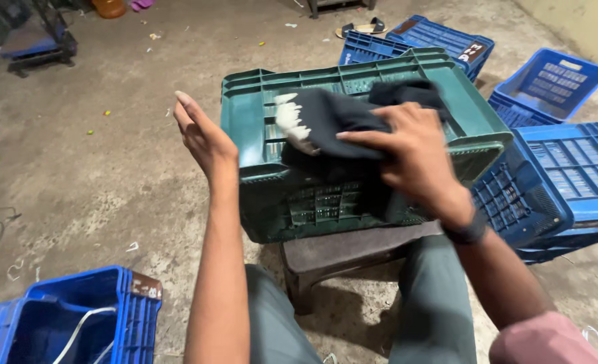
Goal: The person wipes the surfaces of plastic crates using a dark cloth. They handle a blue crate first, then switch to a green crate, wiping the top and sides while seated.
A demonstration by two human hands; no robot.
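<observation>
A green plastic crate (pixel 265 128) rests tilted on a low dark stool (pixel 333 253) between my knees. My right hand (pixel 413 158) presses a dark cloth (pixel 333 118) with a whitish patch against the crate's inner wall and front rim. My left hand (pixel 204 138) is raised beside the crate's left side, fingers together and flat, holding nothing and just off the crate. A dark band sits on my right wrist.
Several blue crates (pixel 562 182) lie stacked and scattered to the right and behind. Another blue crate (pixel 76 317) with a white cord stands at the lower left. Sandals (pixel 361 28) and a dark cart (pixel 33 37) sit far back on the stained concrete floor.
</observation>
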